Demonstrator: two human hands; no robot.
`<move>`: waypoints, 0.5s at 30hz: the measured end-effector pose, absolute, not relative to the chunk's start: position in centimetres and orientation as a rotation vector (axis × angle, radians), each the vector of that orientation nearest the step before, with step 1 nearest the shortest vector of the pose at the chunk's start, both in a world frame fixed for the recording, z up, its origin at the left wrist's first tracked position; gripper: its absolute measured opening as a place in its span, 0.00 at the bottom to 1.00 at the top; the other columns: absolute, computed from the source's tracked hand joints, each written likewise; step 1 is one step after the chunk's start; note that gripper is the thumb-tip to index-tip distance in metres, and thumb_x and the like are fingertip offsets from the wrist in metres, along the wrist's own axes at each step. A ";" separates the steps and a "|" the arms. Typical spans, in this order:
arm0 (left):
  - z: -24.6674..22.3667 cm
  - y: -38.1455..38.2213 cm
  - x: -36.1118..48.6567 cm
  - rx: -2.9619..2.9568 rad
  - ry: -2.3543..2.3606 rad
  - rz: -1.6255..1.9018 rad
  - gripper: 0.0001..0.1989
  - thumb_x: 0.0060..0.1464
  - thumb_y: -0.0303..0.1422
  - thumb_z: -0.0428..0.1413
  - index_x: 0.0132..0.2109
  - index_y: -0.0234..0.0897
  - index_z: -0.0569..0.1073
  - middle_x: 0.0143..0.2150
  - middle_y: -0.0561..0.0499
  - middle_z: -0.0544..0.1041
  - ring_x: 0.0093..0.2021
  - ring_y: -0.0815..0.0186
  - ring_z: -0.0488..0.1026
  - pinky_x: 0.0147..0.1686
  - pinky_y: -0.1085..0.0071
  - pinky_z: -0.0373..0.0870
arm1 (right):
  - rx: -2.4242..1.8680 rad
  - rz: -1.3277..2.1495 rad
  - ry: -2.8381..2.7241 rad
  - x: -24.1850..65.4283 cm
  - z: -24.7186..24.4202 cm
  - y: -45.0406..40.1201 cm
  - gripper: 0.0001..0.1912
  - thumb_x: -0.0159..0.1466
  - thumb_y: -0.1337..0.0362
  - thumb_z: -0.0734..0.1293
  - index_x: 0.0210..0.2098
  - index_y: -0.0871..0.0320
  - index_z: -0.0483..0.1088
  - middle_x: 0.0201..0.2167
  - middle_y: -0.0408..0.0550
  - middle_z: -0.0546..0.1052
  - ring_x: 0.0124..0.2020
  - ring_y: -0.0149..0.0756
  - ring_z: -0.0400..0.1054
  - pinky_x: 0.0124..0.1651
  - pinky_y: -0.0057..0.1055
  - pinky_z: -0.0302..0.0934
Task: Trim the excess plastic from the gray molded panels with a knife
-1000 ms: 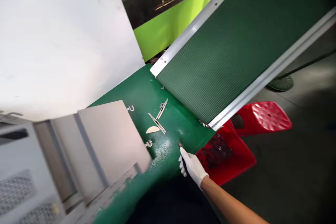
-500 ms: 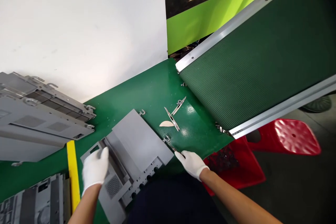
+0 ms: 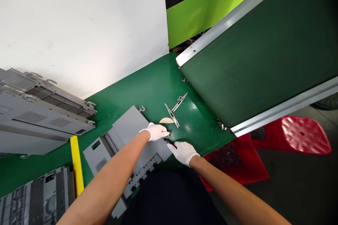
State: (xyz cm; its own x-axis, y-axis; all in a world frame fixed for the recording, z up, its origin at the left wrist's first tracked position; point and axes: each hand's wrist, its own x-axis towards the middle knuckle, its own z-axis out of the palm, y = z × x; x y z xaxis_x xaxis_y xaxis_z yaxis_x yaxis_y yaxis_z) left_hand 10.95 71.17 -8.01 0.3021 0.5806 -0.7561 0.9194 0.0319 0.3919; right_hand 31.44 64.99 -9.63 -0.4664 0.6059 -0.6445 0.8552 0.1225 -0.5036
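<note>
A grey moulded plastic panel (image 3: 132, 126) lies on the green table in front of me, with a curved hook-shaped tab (image 3: 142, 108) on its far edge. My left hand (image 3: 155, 132), in a white glove, reaches across the panel. Its fingers are pinched at the right edge, where another hook tab sat; the fingertips mostly cover it. My gloved right hand (image 3: 183, 152) is closed around a small dark hand tool (image 3: 167, 140), whose tip meets the panel edge beside the left fingers. The tool's kind is hard to make out.
Two craft knives (image 3: 172, 115) and a pale curved piece (image 3: 166, 120) lie beyond my hands. Grey panels (image 3: 47, 112) stand at left, and another part (image 3: 39, 197) lies past a yellow strip (image 3: 76, 165). To the right are a green conveyor (image 3: 253, 52), a red bin (image 3: 250, 165) and a red stool (image 3: 303, 135).
My left hand has moved from the panel's left side across to its right edge, beside the tool. My right hand has shifted slightly left with the tool.
</note>
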 end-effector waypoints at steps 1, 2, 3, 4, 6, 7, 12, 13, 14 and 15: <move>-8.0 71.2 10.9 1.659 1.380 -0.461 0.25 0.58 0.54 0.46 0.30 0.42 0.76 0.34 0.48 0.80 0.37 0.59 0.73 0.52 0.59 0.58 | 1.428 -1.256 2.129 31.3 -9.7 65.2 0.34 0.70 0.41 0.49 0.38 0.58 0.75 0.38 0.59 0.80 0.44 0.48 0.75 0.47 0.38 0.62; -8.0 71.2 10.9 1.661 1.373 -0.460 0.24 0.59 0.54 0.46 0.31 0.42 0.77 0.34 0.48 0.80 0.37 0.58 0.73 0.52 0.59 0.58 | 1.425 -1.252 2.136 31.3 -9.8 65.5 0.34 0.70 0.41 0.49 0.38 0.58 0.75 0.38 0.59 0.81 0.43 0.48 0.75 0.47 0.38 0.62; -7.9 71.2 10.9 1.662 1.368 -0.459 0.24 0.59 0.53 0.46 0.32 0.42 0.77 0.35 0.48 0.80 0.38 0.57 0.73 0.51 0.59 0.58 | 1.419 -1.256 2.140 31.2 -9.9 65.6 0.34 0.70 0.41 0.49 0.38 0.58 0.75 0.38 0.60 0.81 0.43 0.49 0.75 0.47 0.39 0.63; -7.8 71.3 10.9 1.662 1.368 -0.455 0.24 0.59 0.53 0.45 0.33 0.43 0.77 0.36 0.48 0.80 0.39 0.57 0.74 0.51 0.58 0.59 | 1.413 -1.268 2.140 31.2 -9.9 65.6 0.34 0.70 0.41 0.48 0.38 0.58 0.75 0.38 0.60 0.80 0.43 0.50 0.75 0.47 0.40 0.63; -7.1 71.1 11.0 1.664 1.358 -0.451 0.24 0.60 0.53 0.44 0.34 0.43 0.77 0.39 0.47 0.81 0.41 0.56 0.74 0.49 0.57 0.60 | 1.383 -1.320 2.113 31.5 -9.8 65.1 0.34 0.70 0.42 0.48 0.38 0.57 0.75 0.39 0.60 0.80 0.44 0.51 0.75 0.48 0.41 0.63; -6.7 70.9 11.0 1.662 1.351 -0.450 0.25 0.60 0.53 0.44 0.34 0.43 0.77 0.41 0.46 0.81 0.43 0.55 0.74 0.48 0.57 0.61 | 1.371 -1.350 2.094 31.8 -9.8 64.5 0.33 0.70 0.42 0.48 0.38 0.56 0.76 0.39 0.60 0.80 0.45 0.51 0.75 0.49 0.42 0.63; -7.2 69.7 10.8 1.542 1.308 -0.513 0.23 0.55 0.56 0.48 0.30 0.46 0.76 0.49 0.49 0.80 0.49 0.56 0.74 0.46 0.53 0.61 | 1.375 -1.359 2.219 30.2 -12.9 64.0 0.23 0.61 0.40 0.58 0.45 0.37 0.77 0.48 0.57 0.78 0.51 0.51 0.73 0.49 0.46 0.65; -8.0 69.7 10.5 1.528 1.297 -0.511 0.22 0.54 0.56 0.48 0.28 0.46 0.76 0.50 0.50 0.80 0.50 0.57 0.75 0.45 0.53 0.62 | 1.358 -1.345 2.247 28.2 -13.7 64.7 0.22 0.59 0.39 0.59 0.45 0.34 0.77 0.48 0.59 0.78 0.51 0.54 0.73 0.46 0.50 0.65; -8.8 69.7 10.3 1.534 1.268 -0.511 0.22 0.54 0.55 0.49 0.27 0.47 0.76 0.51 0.51 0.80 0.51 0.58 0.74 0.43 0.54 0.62 | 1.312 -1.349 2.295 25.6 -14.2 65.5 0.24 0.57 0.38 0.59 0.47 0.33 0.77 0.49 0.61 0.77 0.50 0.56 0.72 0.44 0.53 0.65; -9.5 69.7 10.1 1.546 1.215 -0.495 0.22 0.53 0.56 0.49 0.25 0.49 0.76 0.52 0.53 0.79 0.52 0.60 0.74 0.41 0.55 0.61 | 1.290 -1.341 2.320 22.8 -14.3 66.3 0.25 0.56 0.38 0.60 0.48 0.32 0.76 0.49 0.62 0.77 0.49 0.58 0.73 0.41 0.56 0.64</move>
